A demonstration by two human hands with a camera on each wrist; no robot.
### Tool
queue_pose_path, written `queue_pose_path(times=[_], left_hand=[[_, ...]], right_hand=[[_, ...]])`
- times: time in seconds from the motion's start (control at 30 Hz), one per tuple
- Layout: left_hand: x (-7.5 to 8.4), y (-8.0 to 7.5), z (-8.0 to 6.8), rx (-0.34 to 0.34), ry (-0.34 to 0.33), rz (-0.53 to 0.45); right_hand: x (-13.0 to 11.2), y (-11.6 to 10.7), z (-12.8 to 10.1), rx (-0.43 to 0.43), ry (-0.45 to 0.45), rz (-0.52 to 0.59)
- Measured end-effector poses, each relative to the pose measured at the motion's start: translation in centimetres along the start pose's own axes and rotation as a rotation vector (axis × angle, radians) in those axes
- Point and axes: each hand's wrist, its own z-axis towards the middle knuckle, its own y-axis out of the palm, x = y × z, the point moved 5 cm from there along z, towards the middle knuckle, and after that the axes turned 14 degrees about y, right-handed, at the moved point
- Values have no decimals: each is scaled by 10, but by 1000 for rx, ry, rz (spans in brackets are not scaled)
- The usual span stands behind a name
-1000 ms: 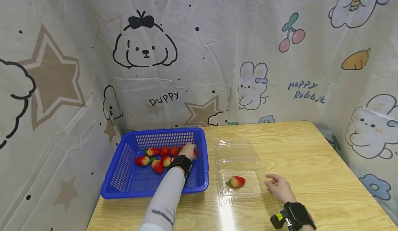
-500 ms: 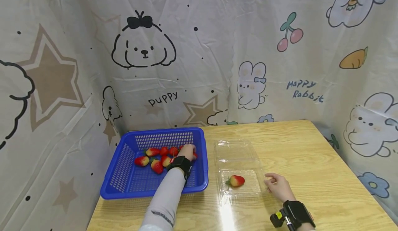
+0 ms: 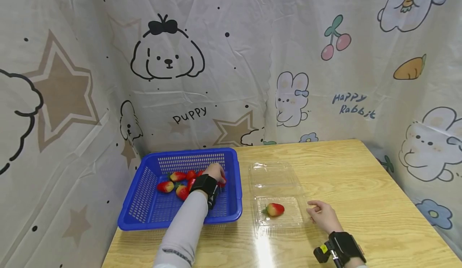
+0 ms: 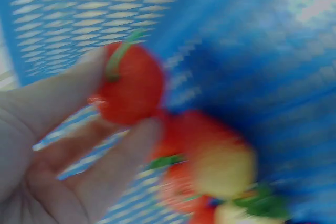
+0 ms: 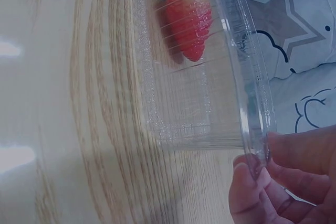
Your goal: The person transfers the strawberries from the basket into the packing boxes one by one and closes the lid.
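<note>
Inside the blue basket (image 3: 231, 179) at the counter's left edge, the left hand (image 3: 215, 173) pinches a strawberry (image 4: 128, 85), while the right hand (image 3: 323, 216) grips the clear box (image 3: 279, 220) rim, probably steadying it.

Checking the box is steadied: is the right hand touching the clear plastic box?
Touching. The right wrist view shows the right hand's fingers pinching the clear plastic box rim.

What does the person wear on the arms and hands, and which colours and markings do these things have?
The left arm has a long light grey sleeve with a dark marking near the elbow. Each wrist carries a black strap-on camera band: the left band, the right band with a small yellow part. Both hands are bare: left hand, right hand.
</note>
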Motion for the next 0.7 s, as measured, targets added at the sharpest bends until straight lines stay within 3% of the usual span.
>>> queue_pose_path(times=[0.03,0.07,0.1,0.2,0.23,0.27,0.33,0.4,0.5,0.7], left_hand=[[8,-11,-2,11,31,-5],[24,-26,-5,-28,-18,0],[41,-41,-9,-33,-26,5],[112,-98,-28,-44,-95,-10],[130,-111,-32,-20,-78,1],[154,-127,-38,-23,-105,15],[185,-147,-43,35,-41,46],[210,-158,-43,96,35,68],[243,-164,-39,167,133,62],[297,-144,-34,308,329,46]], right_hand=[[0,0,0,-1,0,0],[0,0,0,-2,0,1],[0,0,1,-3,0,3],[0,0,0,-7,1,8],[0,0,0,-8,1,9],[0,0,0,-7,-1,9],[0,-1,0,-5,0,11],[0,-1,-1,-2,-1,11],[0,-1,-1,2,-1,13],[-1,-1,-1,-6,-3,20]])
